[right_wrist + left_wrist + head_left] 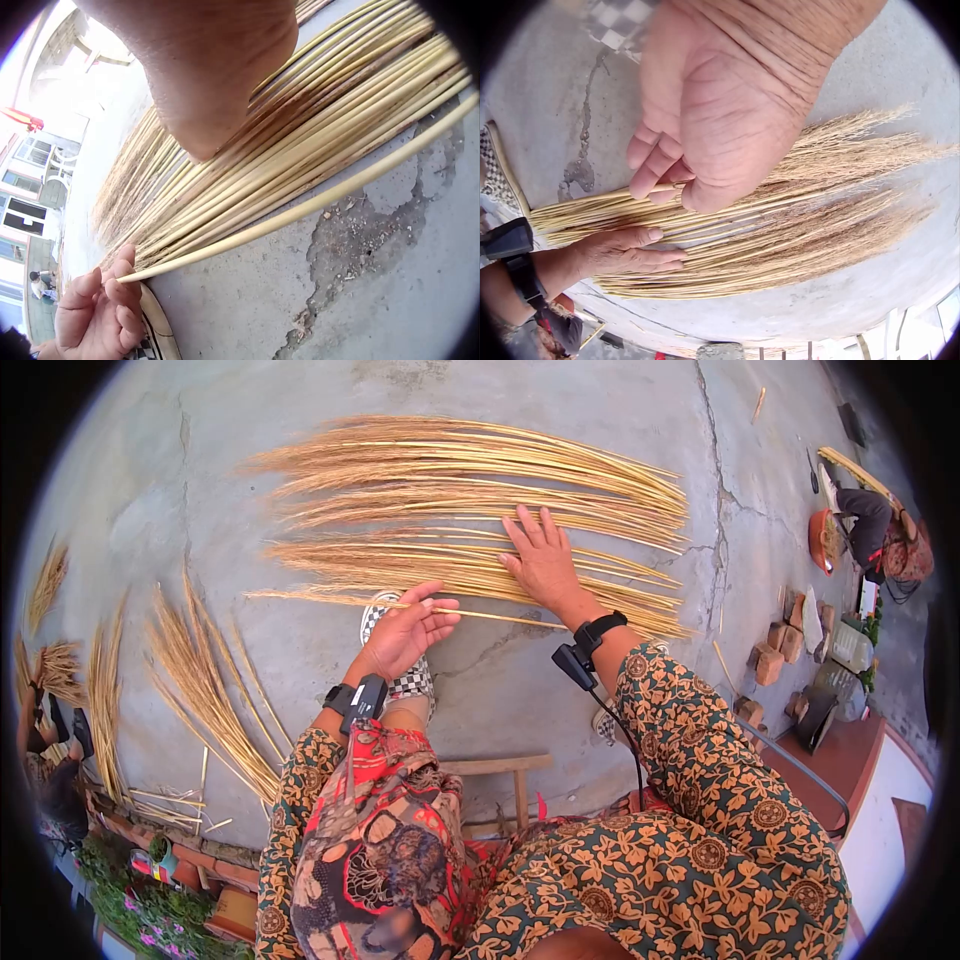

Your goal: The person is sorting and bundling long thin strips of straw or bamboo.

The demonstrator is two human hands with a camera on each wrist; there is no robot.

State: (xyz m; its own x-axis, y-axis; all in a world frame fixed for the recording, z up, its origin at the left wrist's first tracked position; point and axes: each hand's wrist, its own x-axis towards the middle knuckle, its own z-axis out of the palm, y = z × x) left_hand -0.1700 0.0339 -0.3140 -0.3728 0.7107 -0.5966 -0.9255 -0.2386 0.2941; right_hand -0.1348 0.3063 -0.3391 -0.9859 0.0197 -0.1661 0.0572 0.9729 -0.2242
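Stalk [510, 620] is pinched by the left hand [405, 632], centre of the head view. Beyond it, the right hand [545, 565] rests released, fingers extended, on the stalk rows [580, 460], upper centre. Upper right: 1 person [905, 550] beside 1 orange basin [823, 540].

left hand [408, 632]: at near edge of stalk pile [480, 480], palm up
left grip: thumb and fingers pinched together, other fingers loosely bent
left forearm [328, 725]: body side of pile, slanting toward it
right hand [545, 568]: palm down on pile, near its middle
right fingers [537, 528]: extended, slightly spread, pointing to pile's far edge; thumb out to the side
right forearm [622, 652]: angled in over pile's near edge
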